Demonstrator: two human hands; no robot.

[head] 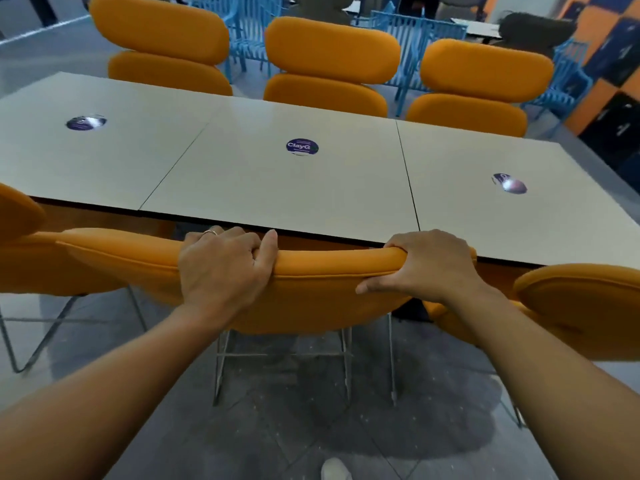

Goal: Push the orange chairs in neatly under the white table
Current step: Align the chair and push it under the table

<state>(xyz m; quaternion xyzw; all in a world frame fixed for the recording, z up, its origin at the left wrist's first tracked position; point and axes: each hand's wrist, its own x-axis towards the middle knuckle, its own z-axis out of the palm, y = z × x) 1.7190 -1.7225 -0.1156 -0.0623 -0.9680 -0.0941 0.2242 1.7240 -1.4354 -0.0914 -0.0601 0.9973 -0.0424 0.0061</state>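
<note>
Right in front of me stands an orange chair [322, 282] on thin metal legs, its padded backrest touching or nearly touching the near edge of the white table [242, 174]. My left hand [221, 268] grips the top of that backrest left of centre, fingers curled over it. My right hand [429, 265] grips the same backrest near its right end. Two more orange chairs flank it, one at the left [38, 261] and one at the right [585, 306]. Across the table stand three orange chairs [329, 64], backs facing me.
Three round purple stickers [302, 146] lie on the tabletop. Blue slatted metal chairs [412, 39] and further tables stand behind the far row. Orange and dark wall panels [609, 81] rise at the right. Grey tiled floor [277, 427] lies under me, with my shoe [334, 469] showing.
</note>
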